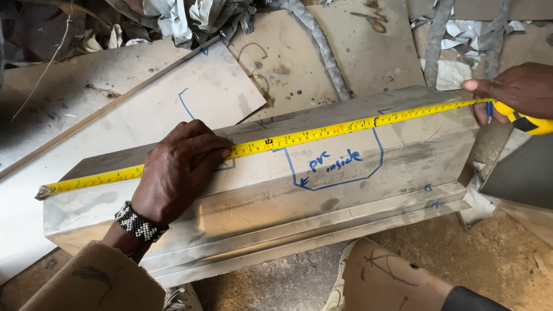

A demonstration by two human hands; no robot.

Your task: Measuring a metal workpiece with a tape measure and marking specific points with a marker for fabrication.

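A long folded sheet-metal piece (pixel 357 173) lies across the view, with blue pen outlines and writing on its face. A yellow tape measure blade (pixel 322 133) is stretched along its upper edge, the hook end at the far left. My left hand (pixel 178 173), with a beaded black-and-white wristband, presses the blade down on the metal near the left third. My right hand (pixel 515 89) grips the yellow tape measure case (pixel 527 122) and a blue pen (pixel 489 109) at the piece's right end.
Flat metal sheets (pixel 190 95) with blue marks lie behind the piece. Crumpled scraps and strips (pixel 190 17) pile at the back. A grey sheet (pixel 518 173) sits at right. My knee (pixel 386 276) and shoe (pixel 183 298) are on the dusty floor below.
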